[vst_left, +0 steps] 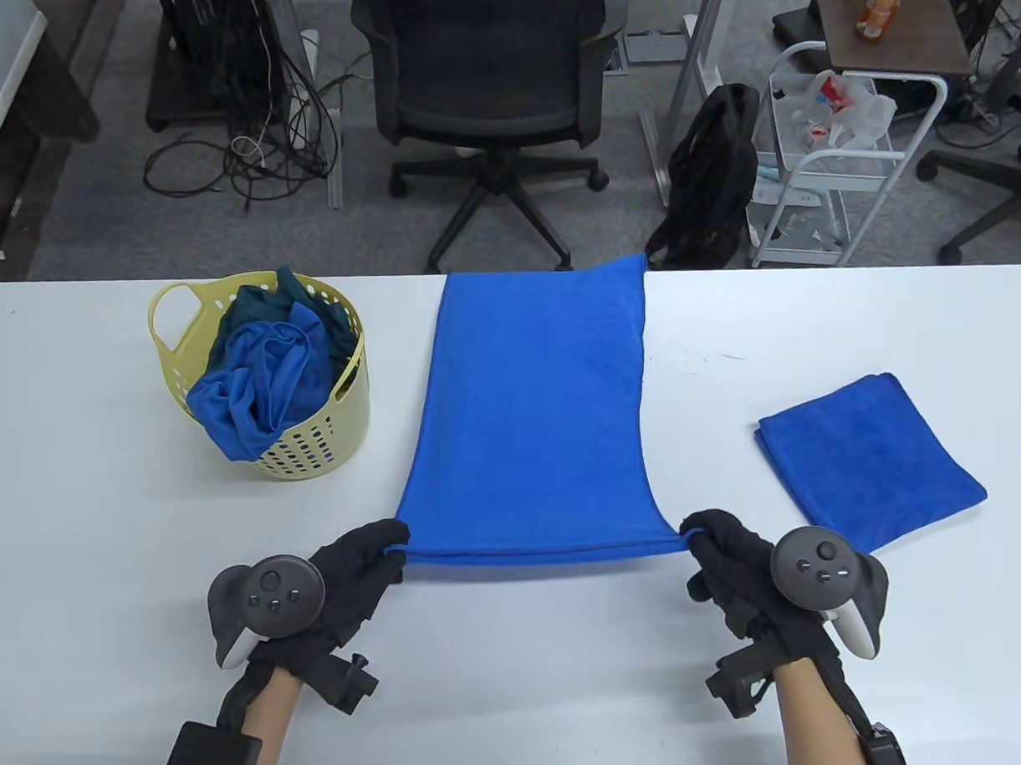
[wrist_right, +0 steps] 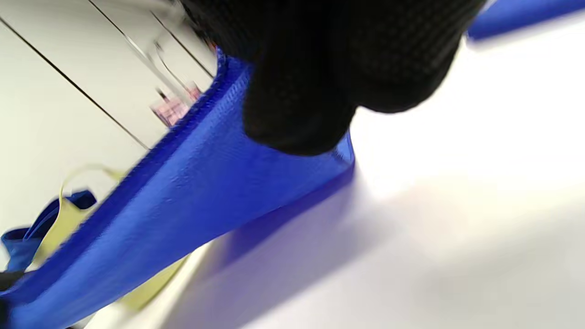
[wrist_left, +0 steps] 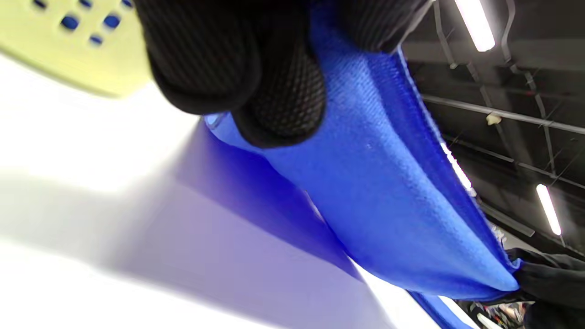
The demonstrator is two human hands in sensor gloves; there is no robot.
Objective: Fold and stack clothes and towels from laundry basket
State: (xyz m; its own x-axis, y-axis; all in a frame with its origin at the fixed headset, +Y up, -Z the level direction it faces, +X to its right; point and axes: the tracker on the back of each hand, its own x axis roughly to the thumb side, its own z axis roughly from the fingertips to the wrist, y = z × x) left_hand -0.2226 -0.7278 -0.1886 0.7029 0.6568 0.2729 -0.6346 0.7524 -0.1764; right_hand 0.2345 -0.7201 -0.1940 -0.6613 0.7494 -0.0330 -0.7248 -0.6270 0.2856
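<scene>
- On the white table [vst_left: 106,530], a blue towel [vst_left: 532,415] lies spread lengthwise, its far end reaching the table's far edge and its near edge lifted just off the surface.
- Left hand [vst_left: 350,572] pinches the towel's near left corner; in the left wrist view the gloved fingers [wrist_left: 279,91] curl tight round the cloth, which runs taut across to the other hand.
- Right hand [vst_left: 734,563] pinches the near right corner the same way; the right wrist view shows its dark fingertips [wrist_right: 301,114] clamped over the hem, with a shadow on the table under the raised edge.
- Between the two hands the near edge is stretched straight, and the towel's long sides bow slightly inward toward that edge.
- A tracker [vst_left: 267,604] sits on the back of the left hand, another one [vst_left: 827,580] on the right.
- Left of the towel and apart from it stands a yellow basket [vst_left: 312,448], upright, with perforated sides and a handle; crumpled clothes [vst_left: 263,374], blue and dark teal, fill it and spill over the near rim.
- Right of the towel, well apart from it, a folded towel [vst_left: 869,458] of the same blue lies flat, turned at an angle, just beyond the right hand.
- Beyond the table stands a black chair [vst_left: 492,90], with a white cart [vst_left: 837,162] and a dark bag [vst_left: 712,175] to its right.
</scene>
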